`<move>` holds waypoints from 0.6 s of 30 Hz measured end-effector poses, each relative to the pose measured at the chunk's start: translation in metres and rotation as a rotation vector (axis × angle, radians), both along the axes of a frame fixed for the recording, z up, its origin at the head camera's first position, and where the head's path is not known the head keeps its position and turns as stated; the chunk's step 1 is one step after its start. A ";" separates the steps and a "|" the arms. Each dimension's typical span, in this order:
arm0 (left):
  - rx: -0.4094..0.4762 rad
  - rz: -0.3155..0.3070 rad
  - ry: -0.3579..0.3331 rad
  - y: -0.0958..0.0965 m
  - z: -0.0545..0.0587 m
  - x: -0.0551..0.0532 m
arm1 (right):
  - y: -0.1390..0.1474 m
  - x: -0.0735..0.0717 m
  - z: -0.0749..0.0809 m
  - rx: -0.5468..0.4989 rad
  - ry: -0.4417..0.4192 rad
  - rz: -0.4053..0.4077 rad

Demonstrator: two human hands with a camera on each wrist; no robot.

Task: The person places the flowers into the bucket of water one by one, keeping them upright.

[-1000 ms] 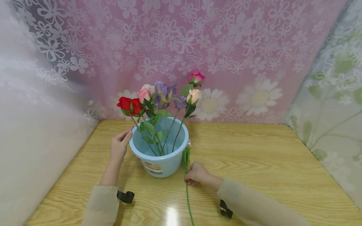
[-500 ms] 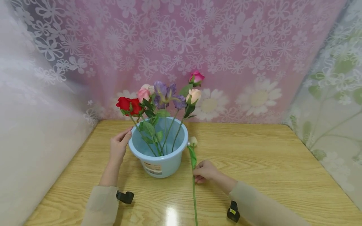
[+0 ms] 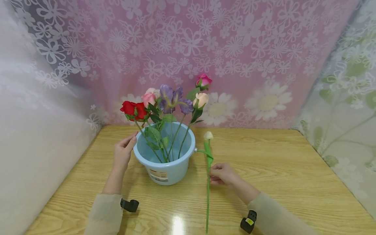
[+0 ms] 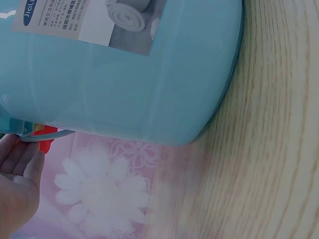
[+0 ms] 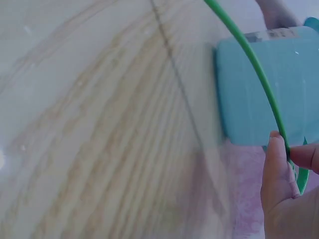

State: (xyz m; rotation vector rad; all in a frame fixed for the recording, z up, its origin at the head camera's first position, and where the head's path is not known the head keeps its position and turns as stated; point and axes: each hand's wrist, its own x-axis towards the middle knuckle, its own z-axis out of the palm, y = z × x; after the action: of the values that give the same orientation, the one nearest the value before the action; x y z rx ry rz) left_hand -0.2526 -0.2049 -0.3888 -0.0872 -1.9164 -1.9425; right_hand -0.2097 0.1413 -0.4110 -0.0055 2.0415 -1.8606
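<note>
A light blue bucket (image 3: 164, 173) stands upright on the table, with several artificial flowers leaning inside it. My left hand (image 3: 122, 151) holds the bucket's left rim; in the left wrist view its fingers (image 4: 21, 158) are at the rim by the thin handle. To the bucket's right, my right hand (image 3: 224, 174) pinches the green stem of a white tulip (image 3: 208, 136) between thumb and fingers. One tulip leaf (image 3: 202, 151) stretches left and its tip meets the small pale knob on the bucket's right side. The right wrist view shows the stem (image 5: 254, 59) curving up from the fingertips.
Red roses (image 3: 133, 110), a pink rose (image 3: 149, 98), a purple iris (image 3: 171, 99), a cream rose (image 3: 201, 100) and a magenta rose (image 3: 204, 80) rise above the rim. A floral pink curtain (image 3: 235, 65) hangs behind the wooden table (image 3: 279, 163).
My right hand has moved right with the tulip, away from the bucket. The flower head has come out from beside the bucket, and one leaf has pulled taut toward the knob. The left hand stays put.
</note>
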 end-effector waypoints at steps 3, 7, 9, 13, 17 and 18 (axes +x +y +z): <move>0.014 0.007 0.007 0.000 -0.001 -0.001 | 0.004 0.000 0.004 0.029 -0.005 -0.037; 0.022 0.006 0.008 0.000 -0.001 0.000 | 0.009 -0.003 0.008 0.040 -0.011 -0.069; 0.013 0.002 0.004 0.000 -0.001 0.000 | 0.013 -0.003 0.011 0.022 -0.007 -0.061; -0.006 0.000 -0.002 -0.001 0.000 0.000 | 0.018 -0.004 0.020 -0.023 0.027 -0.043; -0.004 -0.004 0.000 -0.001 -0.001 -0.001 | 0.018 -0.002 0.033 -0.053 0.071 -0.039; 0.000 -0.006 0.003 -0.001 0.000 -0.001 | 0.018 -0.002 0.036 -0.061 0.084 -0.036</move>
State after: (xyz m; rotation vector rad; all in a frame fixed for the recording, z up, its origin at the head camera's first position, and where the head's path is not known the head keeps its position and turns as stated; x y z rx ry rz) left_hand -0.2536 -0.2061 -0.3893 -0.0960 -1.9166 -1.9456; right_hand -0.2116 0.1593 -0.3745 -0.0646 2.0523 -1.9752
